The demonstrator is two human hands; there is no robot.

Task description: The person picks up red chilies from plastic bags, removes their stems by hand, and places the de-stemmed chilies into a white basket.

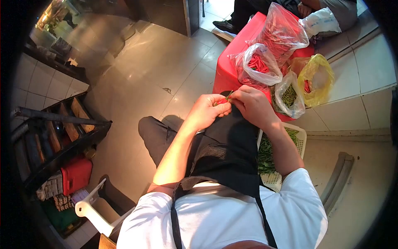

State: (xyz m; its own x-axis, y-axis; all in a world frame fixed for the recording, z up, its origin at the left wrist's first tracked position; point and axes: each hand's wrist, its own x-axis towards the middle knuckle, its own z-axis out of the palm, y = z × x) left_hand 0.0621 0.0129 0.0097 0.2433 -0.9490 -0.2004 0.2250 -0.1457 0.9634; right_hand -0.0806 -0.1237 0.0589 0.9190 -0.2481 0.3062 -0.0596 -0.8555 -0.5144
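Observation:
Above my lap, my left hand (208,111) has its fingers closed on a small red chili pepper (222,101). My right hand (253,106) meets it from the other side, thumb and fingertips pinched at the pepper's green stem (229,96). Just beyond the hands, a clear bag of red chilies (258,63) rests on a red surface (226,68). To its right are a clear bag with small green pieces (289,96) and a yellow bag (322,92) with some red inside. A larger clear bag (281,35) with red contents stands behind.
Under my right arm is a white basket (302,143) with long green vegetables (265,155). A white chair armrest (93,213) and a dark rack (62,137) are at left. Another person's hand (304,10) shows at the top, near a white bag (321,21).

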